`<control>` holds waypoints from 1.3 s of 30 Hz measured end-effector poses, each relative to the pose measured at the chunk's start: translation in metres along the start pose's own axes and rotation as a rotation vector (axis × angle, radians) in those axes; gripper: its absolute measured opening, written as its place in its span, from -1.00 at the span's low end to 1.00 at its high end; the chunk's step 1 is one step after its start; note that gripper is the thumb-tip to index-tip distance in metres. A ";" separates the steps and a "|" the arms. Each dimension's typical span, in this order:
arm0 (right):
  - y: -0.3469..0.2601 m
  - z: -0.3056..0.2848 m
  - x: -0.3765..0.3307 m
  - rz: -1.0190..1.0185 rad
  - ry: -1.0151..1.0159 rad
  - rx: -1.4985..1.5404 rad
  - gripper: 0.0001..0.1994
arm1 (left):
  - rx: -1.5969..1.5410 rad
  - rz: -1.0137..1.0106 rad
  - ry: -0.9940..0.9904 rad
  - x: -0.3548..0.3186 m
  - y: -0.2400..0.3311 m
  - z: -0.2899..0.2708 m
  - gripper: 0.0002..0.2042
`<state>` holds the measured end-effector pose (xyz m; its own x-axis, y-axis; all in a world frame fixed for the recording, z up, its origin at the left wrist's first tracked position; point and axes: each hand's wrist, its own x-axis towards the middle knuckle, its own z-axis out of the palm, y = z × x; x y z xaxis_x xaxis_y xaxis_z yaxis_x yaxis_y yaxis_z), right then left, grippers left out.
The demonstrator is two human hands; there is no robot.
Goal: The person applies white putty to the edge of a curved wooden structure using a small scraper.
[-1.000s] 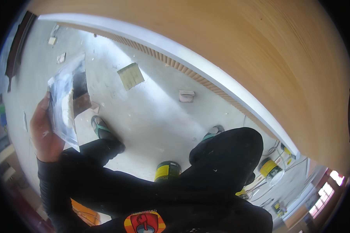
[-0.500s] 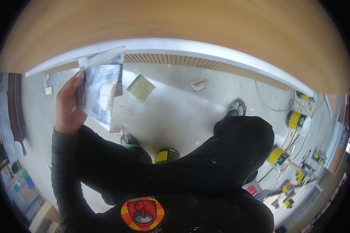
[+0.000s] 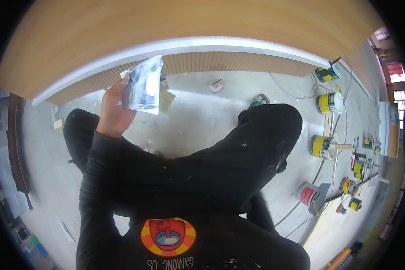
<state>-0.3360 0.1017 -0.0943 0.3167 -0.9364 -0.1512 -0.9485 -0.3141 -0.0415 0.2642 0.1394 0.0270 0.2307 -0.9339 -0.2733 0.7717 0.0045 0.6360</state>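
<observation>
My left hand (image 3: 114, 105) is raised near the lower edge of the wooden panel. Its fingers are closed on a flat, shiny silvery plate (image 3: 138, 90) with a white smear across its face. Partly behind the plate, an olive-green square sheet (image 3: 168, 100) lies on the floor. My right sleeve (image 3: 259, 213) shows beside my thigh, while the right hand itself is out of sight. Both knees are bent and spread in a low squat.
A large wooden panel (image 3: 202, 20) with a white edge (image 3: 202, 43) spans the front, above a ribbed strip (image 3: 220, 61). Several paint cans (image 3: 321, 147) stand at the right, near cables (image 3: 289, 213) and a red-and-white bucket (image 3: 307, 193). A small pinkish block (image 3: 216, 85) lies ahead.
My left hand has moved right and slightly up with the plate, which now appears smaller and turned. The view has shifted, showing more cans at the right; the can between my feet is now hidden.
</observation>
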 end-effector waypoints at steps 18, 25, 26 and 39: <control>-0.397 -0.126 0.083 -0.205 -0.174 2.432 -0.57 | -0.065 -0.206 -0.289 -0.054 0.020 0.083 -0.56; -0.395 -0.084 0.144 -0.079 0.114 2.569 -0.84 | 0.036 -0.041 -0.194 -0.028 0.017 0.070 -0.60; -0.385 -0.087 0.146 0.013 0.106 2.582 -0.86 | 0.026 -0.030 -0.158 -0.024 0.018 0.059 -0.60; -0.342 -0.195 0.183 -0.756 0.291 0.716 -0.50 | 0.266 0.237 0.088 0.031 0.027 0.027 -0.63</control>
<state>0.0476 0.0075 0.0844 0.7227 -0.5691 0.3922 -0.2613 -0.7503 -0.6073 0.2760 0.1013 0.0555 0.4435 -0.8837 -0.1495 0.5120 0.1129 0.8516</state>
